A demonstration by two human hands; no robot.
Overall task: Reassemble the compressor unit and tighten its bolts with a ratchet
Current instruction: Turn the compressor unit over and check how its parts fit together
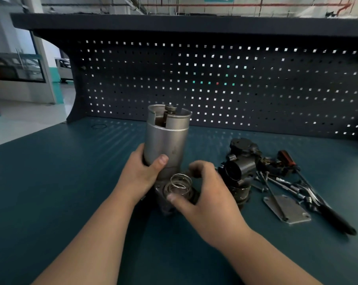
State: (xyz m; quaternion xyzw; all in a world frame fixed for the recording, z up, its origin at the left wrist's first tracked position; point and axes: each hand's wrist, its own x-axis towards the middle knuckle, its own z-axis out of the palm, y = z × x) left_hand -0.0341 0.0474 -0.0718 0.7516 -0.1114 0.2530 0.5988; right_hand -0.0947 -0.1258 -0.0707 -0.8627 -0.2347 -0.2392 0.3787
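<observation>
A silver cylindrical compressor housing (166,136) stands upright at the middle of the bench, a shaft end showing in its open top. My left hand (140,173) grips its lower part. At its base a wire coil spring (180,184) sits in a dark round opening of the compressor body (163,204). My right hand (204,194) curls around the spring, thumb and fingers pinching it. To the right lie a dark motor part (238,161), a flat metal cover plate (287,208), several long bolts (264,182) and a black-handled ratchet (330,214).
The teal bench top (60,182) runs to a dark pegboard back wall (215,79) under a shelf. A screwdriver with an orange-and-black handle (289,159) lies at the right. A thin black ring (99,126) lies far left near the pegboard.
</observation>
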